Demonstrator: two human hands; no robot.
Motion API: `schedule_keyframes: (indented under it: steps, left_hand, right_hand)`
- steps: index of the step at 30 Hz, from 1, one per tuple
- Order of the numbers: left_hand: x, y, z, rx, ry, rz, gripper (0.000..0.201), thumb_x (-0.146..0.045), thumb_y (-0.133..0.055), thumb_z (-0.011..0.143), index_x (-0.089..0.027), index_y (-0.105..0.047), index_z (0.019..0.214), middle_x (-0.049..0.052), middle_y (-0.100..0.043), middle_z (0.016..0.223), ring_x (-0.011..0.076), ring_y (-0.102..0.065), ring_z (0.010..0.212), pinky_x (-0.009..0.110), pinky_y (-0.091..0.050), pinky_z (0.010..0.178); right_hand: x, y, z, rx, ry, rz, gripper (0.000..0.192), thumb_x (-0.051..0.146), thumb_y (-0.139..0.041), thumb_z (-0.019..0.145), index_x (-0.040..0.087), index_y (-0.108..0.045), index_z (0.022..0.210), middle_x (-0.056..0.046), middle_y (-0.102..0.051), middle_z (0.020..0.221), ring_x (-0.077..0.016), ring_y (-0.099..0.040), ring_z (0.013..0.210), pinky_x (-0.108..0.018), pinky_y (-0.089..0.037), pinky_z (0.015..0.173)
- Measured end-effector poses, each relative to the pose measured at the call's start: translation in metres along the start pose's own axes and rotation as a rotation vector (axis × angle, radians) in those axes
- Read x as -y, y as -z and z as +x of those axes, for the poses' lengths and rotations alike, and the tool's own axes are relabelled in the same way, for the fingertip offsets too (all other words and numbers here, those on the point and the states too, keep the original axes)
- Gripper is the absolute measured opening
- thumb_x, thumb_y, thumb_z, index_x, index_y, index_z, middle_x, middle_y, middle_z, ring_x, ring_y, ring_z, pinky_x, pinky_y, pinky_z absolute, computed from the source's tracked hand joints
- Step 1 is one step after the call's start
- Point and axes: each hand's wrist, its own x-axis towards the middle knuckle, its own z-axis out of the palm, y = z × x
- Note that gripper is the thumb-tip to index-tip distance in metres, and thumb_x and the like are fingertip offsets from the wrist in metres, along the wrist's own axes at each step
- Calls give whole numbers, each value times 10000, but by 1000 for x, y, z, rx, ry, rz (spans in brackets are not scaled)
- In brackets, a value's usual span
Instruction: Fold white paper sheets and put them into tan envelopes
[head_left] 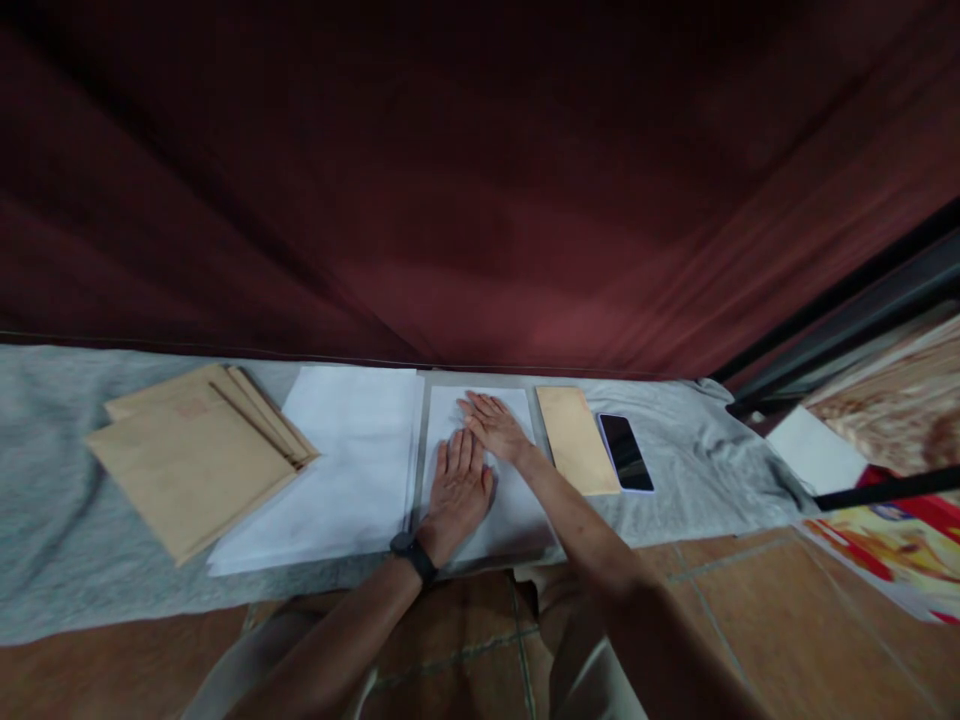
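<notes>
Both hands flat and open, gripping nothing: left hand (pixel 457 487) and right hand (pixel 495 425) pressed on the sheet (pixel 517 510). Sheet under the palms, on a grey pad (pixel 424 440). Probably thin, light, floppy, easy to crease. Best lifted at an edge or corner.

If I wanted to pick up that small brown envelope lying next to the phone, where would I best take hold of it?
Probably at the near short end of the small brown envelope, coming from the floor side. It lies flat on the grey cloth, so a finger has to slide under an edge. Its long right edge sits close beside the phone, and the right hand is just left of it, pressing the white sheet.
</notes>
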Motion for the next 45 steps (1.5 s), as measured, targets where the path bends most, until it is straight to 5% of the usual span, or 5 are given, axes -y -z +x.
schedule_keyframes:
  steps: [7, 13, 27, 39, 45]
  left_hand:
    - [-1, 6, -16, 26, -103, -8, 537, -363, -387, 1018, -141, -460, 1502, 152, -388, 1612, 329, -272, 1532, 616, -158, 1245]
    - [0, 11, -24, 75, -322, -35, 533, -393, -351, 1043, -156, -441, 1513, 123, -410, 1607, 261, -304, 1524, 522, -172, 1267]
    - [-4, 12, -25, 115, -271, -26, 596, -397, -366, 1030, -34, -425, 1499, 204, -437, 1572, 282, -334, 1509, 478, -164, 1266]
    - [-3, 10, -26, 95, -242, -49, 616, -410, -340, 1034, -27, -393, 1513, 207, -363, 1613, 278, -302, 1523, 458, -162, 1271]
    - [-1, 8, -26, 77, -254, -17, 609, -414, -370, 1025, -52, -401, 1513, 189, -381, 1608, 270, -318, 1518, 464, -194, 1268]
  right_hand:
    - [-20, -5, 22, -50, -13, -44, 476, 337, -387, 1072, 247, -444, 1535, -51, -343, 1636, -242, -351, 1504, -466, -254, 1247]
    - [-25, 0, 25, -59, -65, 37, 475, 326, -385, 1070, 212, -464, 1524, -73, -353, 1633, -242, -336, 1511, -476, -264, 1251]
    - [-1, 2, -103, -91, -41, 30, 524, 346, -292, 1083, 136, -410, 1548, -129, -331, 1639, -238, -270, 1538, -493, -267, 1248]
    - [25, -5, -165, -173, -141, 37, 561, 360, -368, 1066, 119, -359, 1572, -151, -324, 1640, -271, -270, 1536, -515, -287, 1244]
    - [11, -1, -160, -190, -133, 297, 575, 341, -388, 1054, 180, -302, 1598, -126, -351, 1633, -229, -335, 1511, -474, -327, 1240]
